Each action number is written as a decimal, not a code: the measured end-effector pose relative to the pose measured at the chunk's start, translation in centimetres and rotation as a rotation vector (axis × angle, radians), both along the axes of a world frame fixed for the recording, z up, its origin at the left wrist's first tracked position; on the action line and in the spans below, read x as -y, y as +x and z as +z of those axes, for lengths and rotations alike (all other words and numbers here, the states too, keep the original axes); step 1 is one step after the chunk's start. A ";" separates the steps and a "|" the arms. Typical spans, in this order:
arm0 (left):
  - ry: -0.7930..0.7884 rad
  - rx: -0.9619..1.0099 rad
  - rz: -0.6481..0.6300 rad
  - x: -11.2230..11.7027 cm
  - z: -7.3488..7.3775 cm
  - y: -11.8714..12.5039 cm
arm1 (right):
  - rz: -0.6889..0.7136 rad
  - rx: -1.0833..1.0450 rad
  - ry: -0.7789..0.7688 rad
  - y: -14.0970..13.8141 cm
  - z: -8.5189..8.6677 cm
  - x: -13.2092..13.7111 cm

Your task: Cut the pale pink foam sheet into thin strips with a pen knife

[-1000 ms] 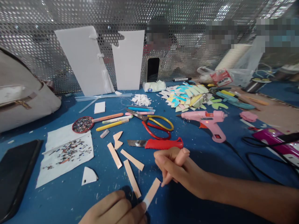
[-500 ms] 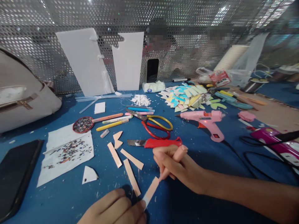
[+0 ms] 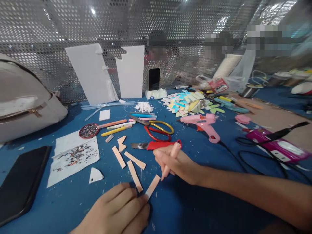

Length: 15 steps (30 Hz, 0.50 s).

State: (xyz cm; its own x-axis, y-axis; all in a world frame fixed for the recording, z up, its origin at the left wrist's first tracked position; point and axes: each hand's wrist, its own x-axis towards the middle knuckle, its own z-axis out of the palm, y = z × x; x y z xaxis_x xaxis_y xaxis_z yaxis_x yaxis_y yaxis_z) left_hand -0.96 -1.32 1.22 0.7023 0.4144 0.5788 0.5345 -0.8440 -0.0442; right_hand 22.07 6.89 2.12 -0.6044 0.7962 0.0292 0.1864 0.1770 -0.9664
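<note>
My right hand (image 3: pixel 186 166) is closed round a peach-coloured marker (image 3: pixel 175 150), its tip pointing down beside a peach-coloured strip (image 3: pixel 153 186). My left hand (image 3: pixel 117 209) grips the near end of that strip between its fingers, against the blue table. Left of the strip lie more peach strips, one (image 3: pixel 134 175) almost touching my left fingers, another (image 3: pixel 135 160) and a third (image 3: pixel 119 157) farther off. A notched peach piece (image 3: pixel 121 143) sits behind them. Just beyond my right hand is a red utility knife (image 3: pixel 156 145) with its blade out, partly covered by the hand.
Scissors (image 3: pixel 161 130) and several markers (image 3: pixel 117 131) lie behind the knife. A pink glue gun (image 3: pixel 202 123) rests at right, its cord running towards a purple power strip (image 3: pixel 275 146). Paper with beads (image 3: pixel 75 157) and a black phone (image 3: pixel 24 178) are at left; foam scraps (image 3: pixel 185 102) lie behind.
The view has shifted, so the table things appear moved a little. The marker tip now sits just off the strip's far right edge, where before it touched it. Both holds stay the same.
</note>
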 end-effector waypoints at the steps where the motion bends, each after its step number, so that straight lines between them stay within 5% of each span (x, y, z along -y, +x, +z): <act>1: -0.009 0.004 -0.008 0.0 -0.1 0.1 | -0.008 -0.013 -0.005 0.0 0.0 0.0; 10: -0.186 0.133 -0.135 0.8 -0.2 -0.3 | -0.050 -0.180 0.046 0.1 -0.8 0.2; 15: -0.310 0.096 -0.102 0.5 -0.2 -0.8 | -0.046 -0.199 0.087 0.1 -0.6 0.2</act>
